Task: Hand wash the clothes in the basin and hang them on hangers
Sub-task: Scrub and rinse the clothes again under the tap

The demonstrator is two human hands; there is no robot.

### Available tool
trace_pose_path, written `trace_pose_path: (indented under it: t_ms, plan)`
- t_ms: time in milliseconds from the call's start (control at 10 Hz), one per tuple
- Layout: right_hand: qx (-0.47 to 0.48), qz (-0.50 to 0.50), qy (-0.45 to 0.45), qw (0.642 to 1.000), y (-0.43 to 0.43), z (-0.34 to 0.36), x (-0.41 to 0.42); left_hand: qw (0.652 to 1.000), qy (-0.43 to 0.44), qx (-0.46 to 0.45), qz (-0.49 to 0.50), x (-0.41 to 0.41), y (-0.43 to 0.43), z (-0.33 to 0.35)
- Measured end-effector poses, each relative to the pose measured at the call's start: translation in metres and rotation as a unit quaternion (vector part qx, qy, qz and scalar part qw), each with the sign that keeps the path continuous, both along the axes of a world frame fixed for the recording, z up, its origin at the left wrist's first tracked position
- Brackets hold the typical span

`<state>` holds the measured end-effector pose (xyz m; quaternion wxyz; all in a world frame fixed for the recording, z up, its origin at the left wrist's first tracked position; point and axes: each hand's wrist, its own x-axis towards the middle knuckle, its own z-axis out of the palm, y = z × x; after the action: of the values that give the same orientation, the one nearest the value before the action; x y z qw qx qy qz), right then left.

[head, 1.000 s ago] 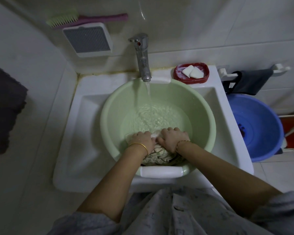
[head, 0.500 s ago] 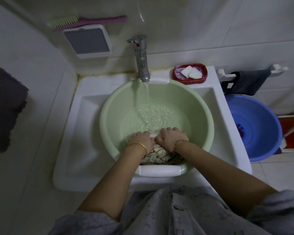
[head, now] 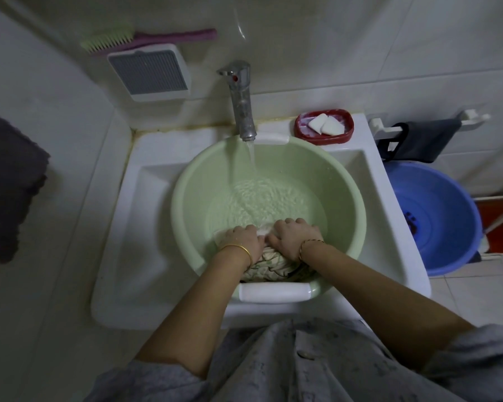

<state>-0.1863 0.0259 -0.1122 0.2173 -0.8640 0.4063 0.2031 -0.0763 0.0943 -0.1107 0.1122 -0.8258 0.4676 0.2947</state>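
Both hands, left hand and right hand, are pressing curled fingers into the patterned cloth bunched against the green basin's near rim, lying crosswise beneath them, neither hand nearer.

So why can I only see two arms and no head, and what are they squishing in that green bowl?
The camera sits on the person's head and looks down, so you see only their arms. There is no robot here. The left hand and right hand press a patterned cloth into water in the green basin, which stands in a white sink. The tap is running into it. Behind sits a red soap dish with two white pieces of soap. A blue basin stands to the right, and a brush rests up on the wall.
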Motion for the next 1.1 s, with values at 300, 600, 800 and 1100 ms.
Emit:
trace_pose_path:
  t_ms: [300, 600, 800, 1100]
  plan:
    - [-0.003, 0.002, 0.002, 1.0, -0.0002, -0.0007, 0.0002, 1.0, -0.001, -0.002, -0.001, 0.0001, -0.0003, -0.0006]
    - [-0.008, 0.003, 0.001, 1.0, -0.0004, -0.002, -0.0001, 1.0, 0.006, 0.0, 0.003, 0.0007, 0.0001, -0.0018]
    - [-0.007, 0.005, 0.0, 1.0, -0.0008, -0.0022, -0.0003, 1.0, 0.004, 0.0, 0.002, 0.0006, 0.0003, -0.0019]
    - [-0.008, 0.005, -0.003, 1.0, -0.0004, -0.0014, -0.0008, 1.0, 0.002, 0.002, -0.002, 0.0016, -0.0002, -0.0047]
